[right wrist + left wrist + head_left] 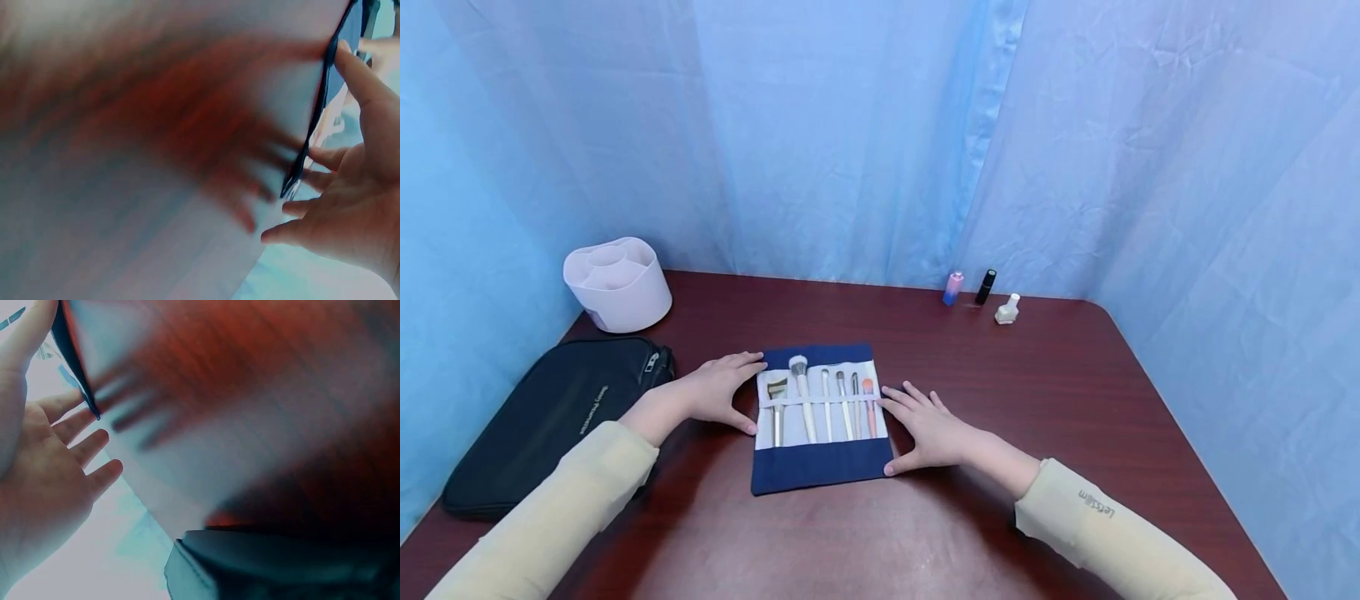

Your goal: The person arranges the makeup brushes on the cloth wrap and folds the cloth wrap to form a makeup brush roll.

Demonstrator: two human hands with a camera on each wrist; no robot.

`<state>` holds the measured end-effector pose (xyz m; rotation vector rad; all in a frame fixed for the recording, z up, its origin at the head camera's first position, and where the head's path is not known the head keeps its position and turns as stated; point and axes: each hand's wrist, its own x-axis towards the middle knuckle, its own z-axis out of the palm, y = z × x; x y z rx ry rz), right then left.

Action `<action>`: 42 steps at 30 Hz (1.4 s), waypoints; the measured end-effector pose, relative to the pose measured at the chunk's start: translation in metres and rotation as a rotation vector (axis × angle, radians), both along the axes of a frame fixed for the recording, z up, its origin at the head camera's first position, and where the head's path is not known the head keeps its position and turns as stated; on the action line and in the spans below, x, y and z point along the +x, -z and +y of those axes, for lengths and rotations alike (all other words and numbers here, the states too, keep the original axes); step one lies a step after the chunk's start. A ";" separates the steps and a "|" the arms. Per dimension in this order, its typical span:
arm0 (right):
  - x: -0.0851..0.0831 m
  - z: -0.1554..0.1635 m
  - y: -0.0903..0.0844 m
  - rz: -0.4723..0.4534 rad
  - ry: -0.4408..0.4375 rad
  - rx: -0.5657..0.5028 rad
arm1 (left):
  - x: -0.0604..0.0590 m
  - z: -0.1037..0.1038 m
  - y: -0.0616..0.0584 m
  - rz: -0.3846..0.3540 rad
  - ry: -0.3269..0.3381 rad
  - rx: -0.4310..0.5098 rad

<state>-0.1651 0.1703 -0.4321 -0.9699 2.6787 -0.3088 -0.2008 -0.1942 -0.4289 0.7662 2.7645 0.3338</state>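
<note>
A navy and white brush roll (820, 467) lies unrolled flat on the dark red table (1060, 400), with several makeup brushes (803, 398) tucked under its white band. My left hand (721, 390) rests on the table at the roll's left edge, fingers straight, thumb touching the cloth. At the roll's right edge lies my right hand (925, 427), flat, with fingers spread. The left wrist view shows straight fingers (81, 450) beside the cloth's dark edge (75, 362). The right wrist view shows spread fingers (312, 206) by the dark edge (315, 119).
A black zipped pouch (550, 417) lies at the table's left side. Behind it stands a white divided holder (617, 285). At the back stand a pink-blue bottle (953, 288), a black tube (986, 287) and a clear nail polish bottle (1007, 310). Blue curtains surround the table.
</note>
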 end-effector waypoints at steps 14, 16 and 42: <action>-0.030 0.043 -0.001 -0.149 -0.080 -0.063 | 0.014 0.004 0.007 0.038 0.055 0.063; -0.035 0.050 0.000 -0.171 -0.099 -0.072 | 0.016 0.006 0.008 0.045 0.068 0.077; -0.086 0.098 0.004 -0.233 -0.094 -0.157 | 0.045 0.021 0.003 0.066 0.144 0.131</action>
